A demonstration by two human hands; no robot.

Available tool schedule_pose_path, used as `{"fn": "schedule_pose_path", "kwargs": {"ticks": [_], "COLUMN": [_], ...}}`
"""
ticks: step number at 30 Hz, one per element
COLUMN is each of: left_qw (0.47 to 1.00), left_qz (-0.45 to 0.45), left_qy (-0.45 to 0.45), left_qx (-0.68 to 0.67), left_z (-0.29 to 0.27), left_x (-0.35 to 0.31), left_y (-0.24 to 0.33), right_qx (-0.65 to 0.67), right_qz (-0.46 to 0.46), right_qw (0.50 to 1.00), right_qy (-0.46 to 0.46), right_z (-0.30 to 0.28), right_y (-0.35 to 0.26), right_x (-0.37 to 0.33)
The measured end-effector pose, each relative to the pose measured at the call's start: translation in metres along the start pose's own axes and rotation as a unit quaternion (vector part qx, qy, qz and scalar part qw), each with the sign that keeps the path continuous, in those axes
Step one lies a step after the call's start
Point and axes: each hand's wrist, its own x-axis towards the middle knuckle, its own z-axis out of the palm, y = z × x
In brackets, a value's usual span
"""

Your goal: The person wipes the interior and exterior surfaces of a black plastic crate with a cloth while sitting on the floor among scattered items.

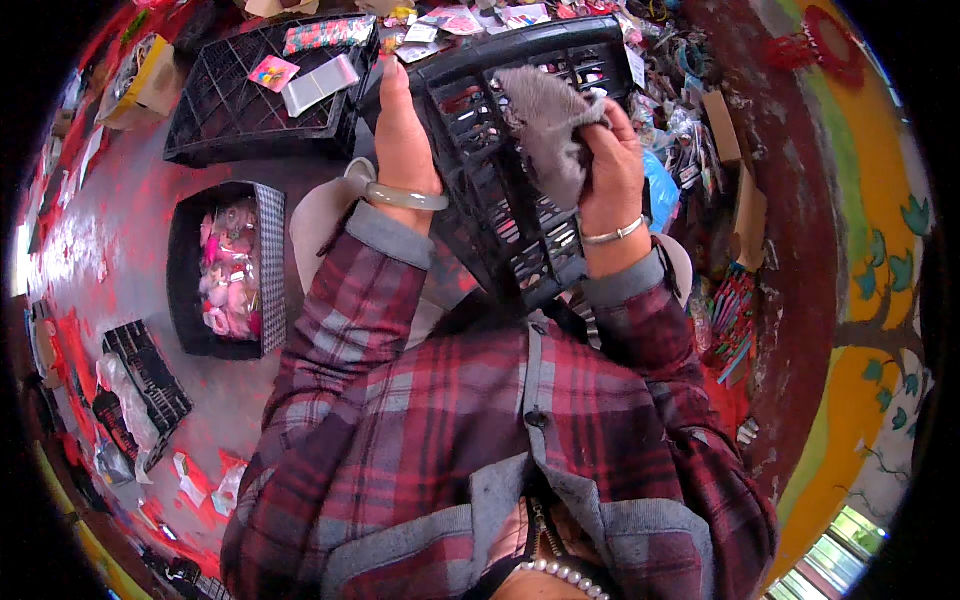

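Note:
A black plastic lattice crate [500, 185] stands tilted in front of my body, with its openwork face toward me. My left hand [405, 130] grips the crate's left edge; the thumb points up along it and the other fingers are mostly hidden. In my right hand [612, 175] a crumpled grey cloth [550, 125] is pinched between thumb and fingers. The cloth hangs against the upper right part of the lattice. Through the openings small packaged goods show behind the crate.
On the left lies another black crate [215, 95] with packets on top. Nearer stands a dark box [272, 270] of pink fluffy items. Small packaged goods [685, 130] are heaped at the right beside cardboard [748, 215]. A painted wall [870, 240] bounds the right side.

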Motion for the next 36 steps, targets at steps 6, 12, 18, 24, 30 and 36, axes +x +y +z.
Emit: {"fn": "schedule_pose_path", "kwargs": {"ticks": [6,12,18,24,30,36], "left_qw": [0.997,0.996,0.999,1.000,0.999,0.998], "left_qz": [0.058,0.069,0.030,0.008,0.036,0.041], "left_qy": [0.016,-0.016,0.013,0.002,0.017,0.027], "left_qx": [0.057,0.050,-0.008,-0.015,0.009,0.028], "left_z": [0.009,-0.003,-0.006,-0.007,-0.005,-0.001], "left_x": [-0.005,0.002,0.009,0.007,0.006,0.002], "left_y": [0.003,0.001,-0.006,-0.005,-0.003,-0.004], "right_qx": [-0.565,-0.550,-0.062,-0.355,-0.652,-0.713], "right_qz": [-0.392,-0.322,-0.051,-0.215,-0.352,-0.265], "right_qw": [0.701,0.745,0.993,0.909,0.661,0.624], "right_qy": [-0.189,-0.197,-0.081,0.035,-0.113,-0.181], "right_z": [0.037,0.049,-0.018,-0.025,0.038,0.052], "right_y": [0.020,0.026,-0.019,-0.043,0.019,0.010], "right_x": [0.002,0.000,0.007,0.004,-0.027,-0.027]}}
